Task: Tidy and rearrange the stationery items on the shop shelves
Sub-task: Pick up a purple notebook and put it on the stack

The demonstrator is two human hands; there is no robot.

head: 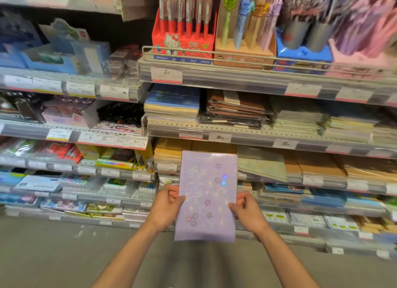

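A lilac notebook [206,197] with small flower and sparkle prints is held upright in front of the shelves, cover facing me. My left hand [166,206] grips its left edge, thumb on the cover. My right hand [247,210] grips its right edge the same way. Behind it, a shelf holds stacks of tan notebooks [171,153]. One shelf higher lie blue-covered notebooks [171,104] and brown wrapped notebooks [235,108].
Top shelf carries a red cartoon-cat pen display box [182,33], a pastel pen box [247,36] and grey pen cups [296,35] behind a wire rail [214,56]. Left bays hold blue boxes [62,54] and mixed packets. Grey floor [64,255] lies below.
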